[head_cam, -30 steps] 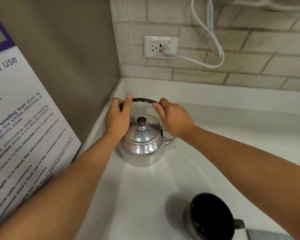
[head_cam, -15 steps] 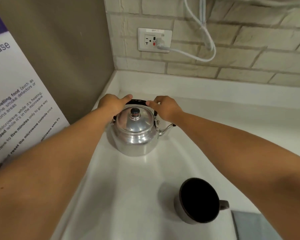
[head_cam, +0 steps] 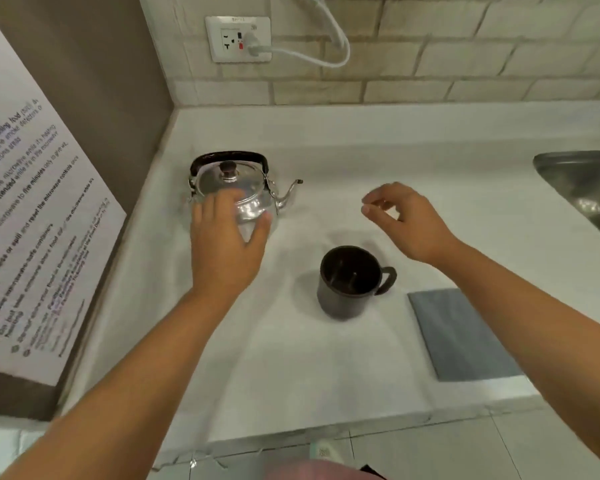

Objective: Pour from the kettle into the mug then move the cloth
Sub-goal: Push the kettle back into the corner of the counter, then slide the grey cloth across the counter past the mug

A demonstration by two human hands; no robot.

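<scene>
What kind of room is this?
Probably a shared kitchen or break room. There is a white counter with a metal sink, a kettle and mug on it, and a poster of microwave rules.

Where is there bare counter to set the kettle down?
Bare counter runs from the mug to the front edge. More lies behind the right hand, toward the sink. Crowded: between kettle, mug and cloth.

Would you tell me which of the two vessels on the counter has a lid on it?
The silver kettle in the corner; its lid is on, while the dark mug stands open.
</scene>
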